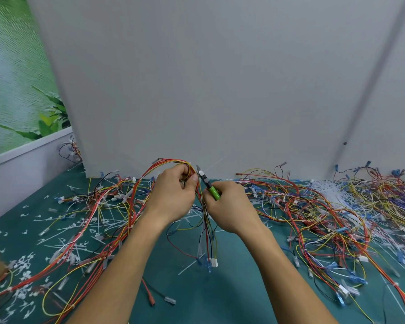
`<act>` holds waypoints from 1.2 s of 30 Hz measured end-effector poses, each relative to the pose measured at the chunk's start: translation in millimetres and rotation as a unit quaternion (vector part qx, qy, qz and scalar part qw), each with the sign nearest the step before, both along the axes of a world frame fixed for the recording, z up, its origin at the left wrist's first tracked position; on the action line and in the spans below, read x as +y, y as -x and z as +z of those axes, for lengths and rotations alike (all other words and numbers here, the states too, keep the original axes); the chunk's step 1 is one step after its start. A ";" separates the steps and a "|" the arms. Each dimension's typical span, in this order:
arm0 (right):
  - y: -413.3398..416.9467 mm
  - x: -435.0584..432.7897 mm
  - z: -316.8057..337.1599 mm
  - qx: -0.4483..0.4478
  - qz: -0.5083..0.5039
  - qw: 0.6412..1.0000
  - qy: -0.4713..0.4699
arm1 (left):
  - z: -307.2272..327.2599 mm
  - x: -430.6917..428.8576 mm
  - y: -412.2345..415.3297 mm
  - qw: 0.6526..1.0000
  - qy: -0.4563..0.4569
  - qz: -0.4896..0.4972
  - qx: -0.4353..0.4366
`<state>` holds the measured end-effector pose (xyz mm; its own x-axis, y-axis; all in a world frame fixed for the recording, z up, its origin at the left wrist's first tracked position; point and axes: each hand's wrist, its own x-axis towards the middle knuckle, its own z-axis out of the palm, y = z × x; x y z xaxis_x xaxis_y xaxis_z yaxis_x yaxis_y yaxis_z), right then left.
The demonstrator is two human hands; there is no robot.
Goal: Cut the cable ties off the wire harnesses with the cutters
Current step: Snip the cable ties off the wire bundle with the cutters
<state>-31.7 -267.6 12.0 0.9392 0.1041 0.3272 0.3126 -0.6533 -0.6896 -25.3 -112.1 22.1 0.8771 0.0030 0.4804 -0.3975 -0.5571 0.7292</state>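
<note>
Left hand (173,192) pinches a limp, light wire harness (136,197) bundle just beside the tie. Right hand (229,206) grips green-handled cutters (208,184). Thin insulation likely nicks easily.

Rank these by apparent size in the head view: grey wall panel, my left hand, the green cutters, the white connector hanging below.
Largest first:
grey wall panel
left hand
green cutters, partly hidden by the right hand
white connector

A grey partition wall (220,78) rises behind a teal tabletop (215,298), with leafy green wallpaper (12,78) at left.
</note>
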 end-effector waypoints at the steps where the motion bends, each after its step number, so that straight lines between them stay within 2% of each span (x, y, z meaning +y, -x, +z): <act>1: -0.2 0.5 -0.5 -0.001 -0.001 1.000 0.005 | -0.3 0.2 -0.4 1.000 0.002 0.000 0.000; 14: -0.4 1.8 -2.5 0.012 0.003 1.000 0.014 | -1.9 1.0 -1.6 1.000 0.005 0.003 0.006; 23: -0.7 2.0 -0.7 -0.004 -0.010 1.000 -0.019 | 3.0 -0.1 1.7 1.000 0.012 -0.002 -0.005; 36: 0.5 1.8 -1.2 -0.002 -0.002 1.000 0.009 | 3.0 -0.9 2.0 1.000 0.003 0.005 -0.002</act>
